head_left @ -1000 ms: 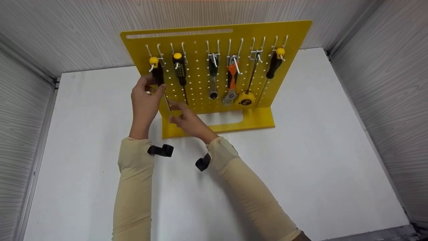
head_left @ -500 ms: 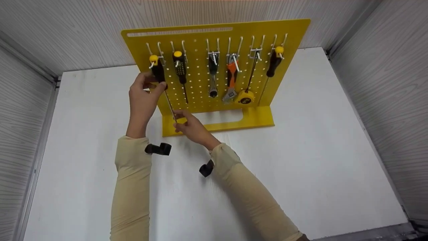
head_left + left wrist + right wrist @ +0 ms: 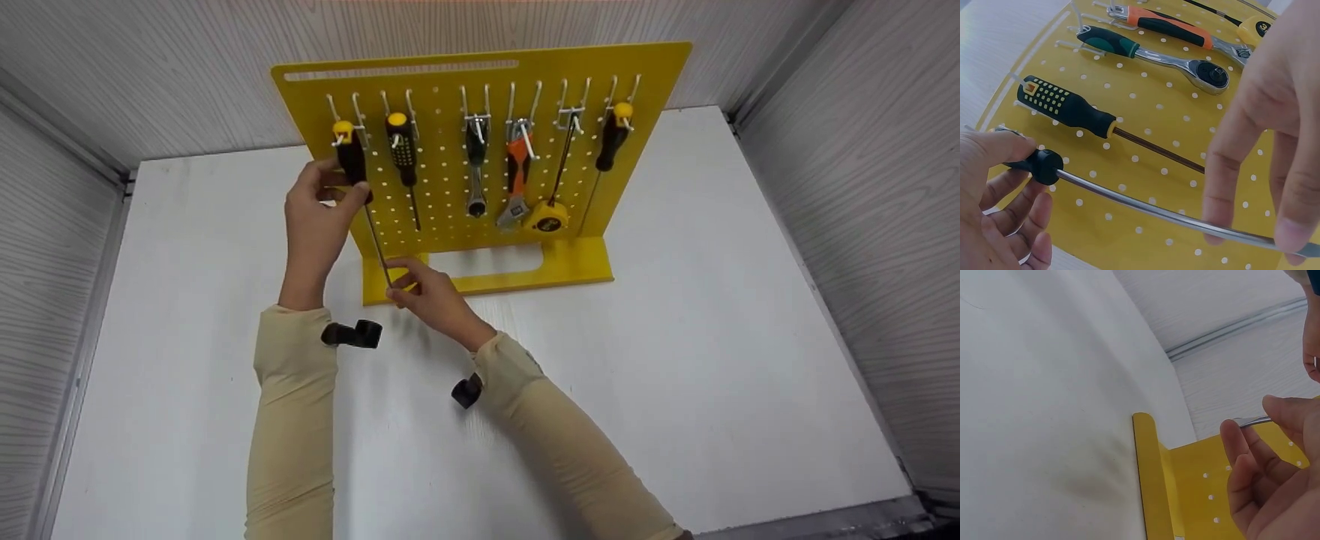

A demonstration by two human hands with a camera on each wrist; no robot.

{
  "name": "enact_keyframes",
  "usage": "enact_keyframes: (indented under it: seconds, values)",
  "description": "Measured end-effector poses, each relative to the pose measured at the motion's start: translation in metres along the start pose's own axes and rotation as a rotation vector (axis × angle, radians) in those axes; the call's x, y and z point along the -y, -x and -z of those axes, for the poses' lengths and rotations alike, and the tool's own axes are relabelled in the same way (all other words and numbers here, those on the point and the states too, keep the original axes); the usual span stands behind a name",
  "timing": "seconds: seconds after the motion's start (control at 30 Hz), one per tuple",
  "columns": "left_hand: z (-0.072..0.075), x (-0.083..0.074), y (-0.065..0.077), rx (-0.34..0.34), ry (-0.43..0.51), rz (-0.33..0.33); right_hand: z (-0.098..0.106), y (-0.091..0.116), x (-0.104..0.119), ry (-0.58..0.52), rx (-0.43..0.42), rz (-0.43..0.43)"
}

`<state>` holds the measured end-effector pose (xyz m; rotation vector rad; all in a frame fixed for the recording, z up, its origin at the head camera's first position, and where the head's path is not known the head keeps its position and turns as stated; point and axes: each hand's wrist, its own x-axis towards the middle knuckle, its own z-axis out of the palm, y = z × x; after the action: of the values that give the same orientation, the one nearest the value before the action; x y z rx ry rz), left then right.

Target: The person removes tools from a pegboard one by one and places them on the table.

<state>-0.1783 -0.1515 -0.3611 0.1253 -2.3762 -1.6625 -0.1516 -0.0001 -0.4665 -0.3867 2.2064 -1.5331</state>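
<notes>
A flat-tipped screwdriver (image 3: 377, 238) with a black handle and yellow end hangs at the far left hook of the yellow pegboard (image 3: 450, 202). My left hand (image 3: 313, 217) holds its handle low down, thumb in front. Near the tip, my right hand (image 3: 439, 300) pinches the steel shaft (image 3: 1145, 209) between thumb and fingers. The right wrist view shows the flat tip (image 3: 1252, 421) poking out past the thumb. The shaft tilts away from the board toward me. Beside it hangs a second screwdriver (image 3: 1067, 107) with a yellow-dotted black handle, touched by neither hand.
Farther right on hooks hang a ratchet wrench (image 3: 476, 165), an orange-and-black adjustable wrench (image 3: 517, 169), a yellow tape measure (image 3: 551, 217) and another screwdriver (image 3: 613, 142). The pegboard's base (image 3: 577, 262) stands on a white table (image 3: 712, 337), with pale walls around.
My right hand has slid down the shaft to its tip and come toward me. The shaft's lower end has swung out from the board. My left hand stays on the handle, shifting slightly left.
</notes>
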Motion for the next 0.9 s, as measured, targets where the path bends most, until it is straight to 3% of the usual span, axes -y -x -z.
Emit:
enact_keyframes:
  seconds: [0.5,0.9]
  values:
    - [0.003,-0.004,0.004,0.003,-0.022,0.014,-0.004,0.014,0.006,0.353,-0.172,0.058]
    - [0.006,-0.010,0.015,-0.027,0.010,-0.033,-0.008,0.020,0.007,0.375,-0.224,0.136]
